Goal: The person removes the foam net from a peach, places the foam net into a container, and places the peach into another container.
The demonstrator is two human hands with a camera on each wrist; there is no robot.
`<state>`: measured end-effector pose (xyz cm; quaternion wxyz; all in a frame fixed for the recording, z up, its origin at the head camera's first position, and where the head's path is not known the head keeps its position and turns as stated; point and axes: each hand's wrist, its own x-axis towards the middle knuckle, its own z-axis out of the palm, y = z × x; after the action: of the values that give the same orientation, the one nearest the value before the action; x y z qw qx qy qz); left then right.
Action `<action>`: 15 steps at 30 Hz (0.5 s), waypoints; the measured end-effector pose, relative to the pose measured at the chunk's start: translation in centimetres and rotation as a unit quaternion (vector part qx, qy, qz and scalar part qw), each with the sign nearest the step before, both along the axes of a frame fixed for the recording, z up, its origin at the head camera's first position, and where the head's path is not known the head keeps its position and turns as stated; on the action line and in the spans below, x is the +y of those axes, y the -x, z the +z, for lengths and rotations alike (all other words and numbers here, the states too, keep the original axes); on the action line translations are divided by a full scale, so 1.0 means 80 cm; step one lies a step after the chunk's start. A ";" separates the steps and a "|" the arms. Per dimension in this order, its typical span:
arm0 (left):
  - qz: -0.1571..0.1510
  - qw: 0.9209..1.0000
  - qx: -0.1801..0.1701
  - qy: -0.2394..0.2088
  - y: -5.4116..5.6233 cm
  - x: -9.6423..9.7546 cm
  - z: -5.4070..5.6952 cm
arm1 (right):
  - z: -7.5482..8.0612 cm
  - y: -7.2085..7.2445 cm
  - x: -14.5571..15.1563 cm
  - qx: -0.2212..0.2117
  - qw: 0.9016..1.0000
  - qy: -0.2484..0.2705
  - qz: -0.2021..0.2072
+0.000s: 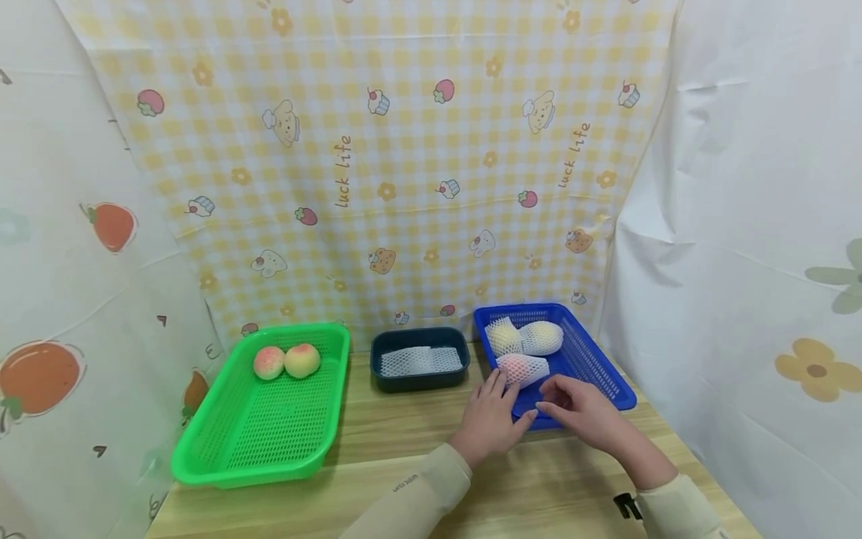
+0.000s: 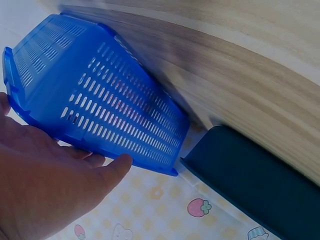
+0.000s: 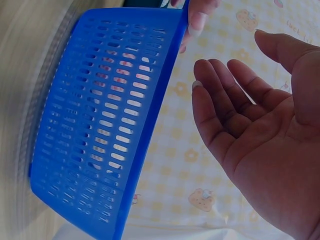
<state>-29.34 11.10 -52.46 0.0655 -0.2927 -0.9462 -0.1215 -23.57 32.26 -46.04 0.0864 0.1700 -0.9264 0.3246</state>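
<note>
A peach in a white foam net (image 1: 521, 369) lies in the near left part of the blue basket (image 1: 609, 382). My left hand (image 1: 490, 421) reaches over the basket's rim, its fingertips at this netted peach and its fingers fairly straight. Over the near edge hovers my right hand (image 1: 581, 410), fingers loosely bent and holding nothing; the right wrist view shows the bare palm (image 3: 272, 120). Two more fruits in foam nets, a left one (image 1: 503, 337) and a right one (image 1: 542, 338), lie behind the peach. Through the basket's slotted wall (image 2: 115, 105), pink shows in the left wrist view.
A green basket (image 1: 269, 475) on the left contains two bare peaches (image 1: 286, 362). Between the baskets, a dark teal box (image 1: 420, 383) holds flat white foam nets (image 1: 411, 361). The wooden table (image 1: 377, 442) is backed by a checked cloth (image 1: 417, 150), with white cloth on both sides.
</note>
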 end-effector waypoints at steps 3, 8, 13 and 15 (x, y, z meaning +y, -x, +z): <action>0.000 1.000 0.001 -0.003 -0.001 0.000 0.001 | 0.005 0.004 0.000 0.006 1.000 -0.004 0.006; -0.002 1.000 0.001 -0.009 -0.002 0.000 0.003 | 0.023 0.026 0.005 0.008 0.999 -0.033 0.016; -0.004 1.000 -0.006 -0.018 -0.002 0.000 0.000 | 0.033 0.068 0.013 0.004 0.996 -0.079 0.028; -0.003 1.000 -0.008 -0.021 -0.001 0.000 -0.003 | 0.032 0.085 0.013 0.002 0.995 -0.097 0.033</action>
<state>-29.27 11.10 -52.71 0.0635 -0.2936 -0.9430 -0.1435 -30.39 33.27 -43.46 0.0604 0.2090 -0.9471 0.2360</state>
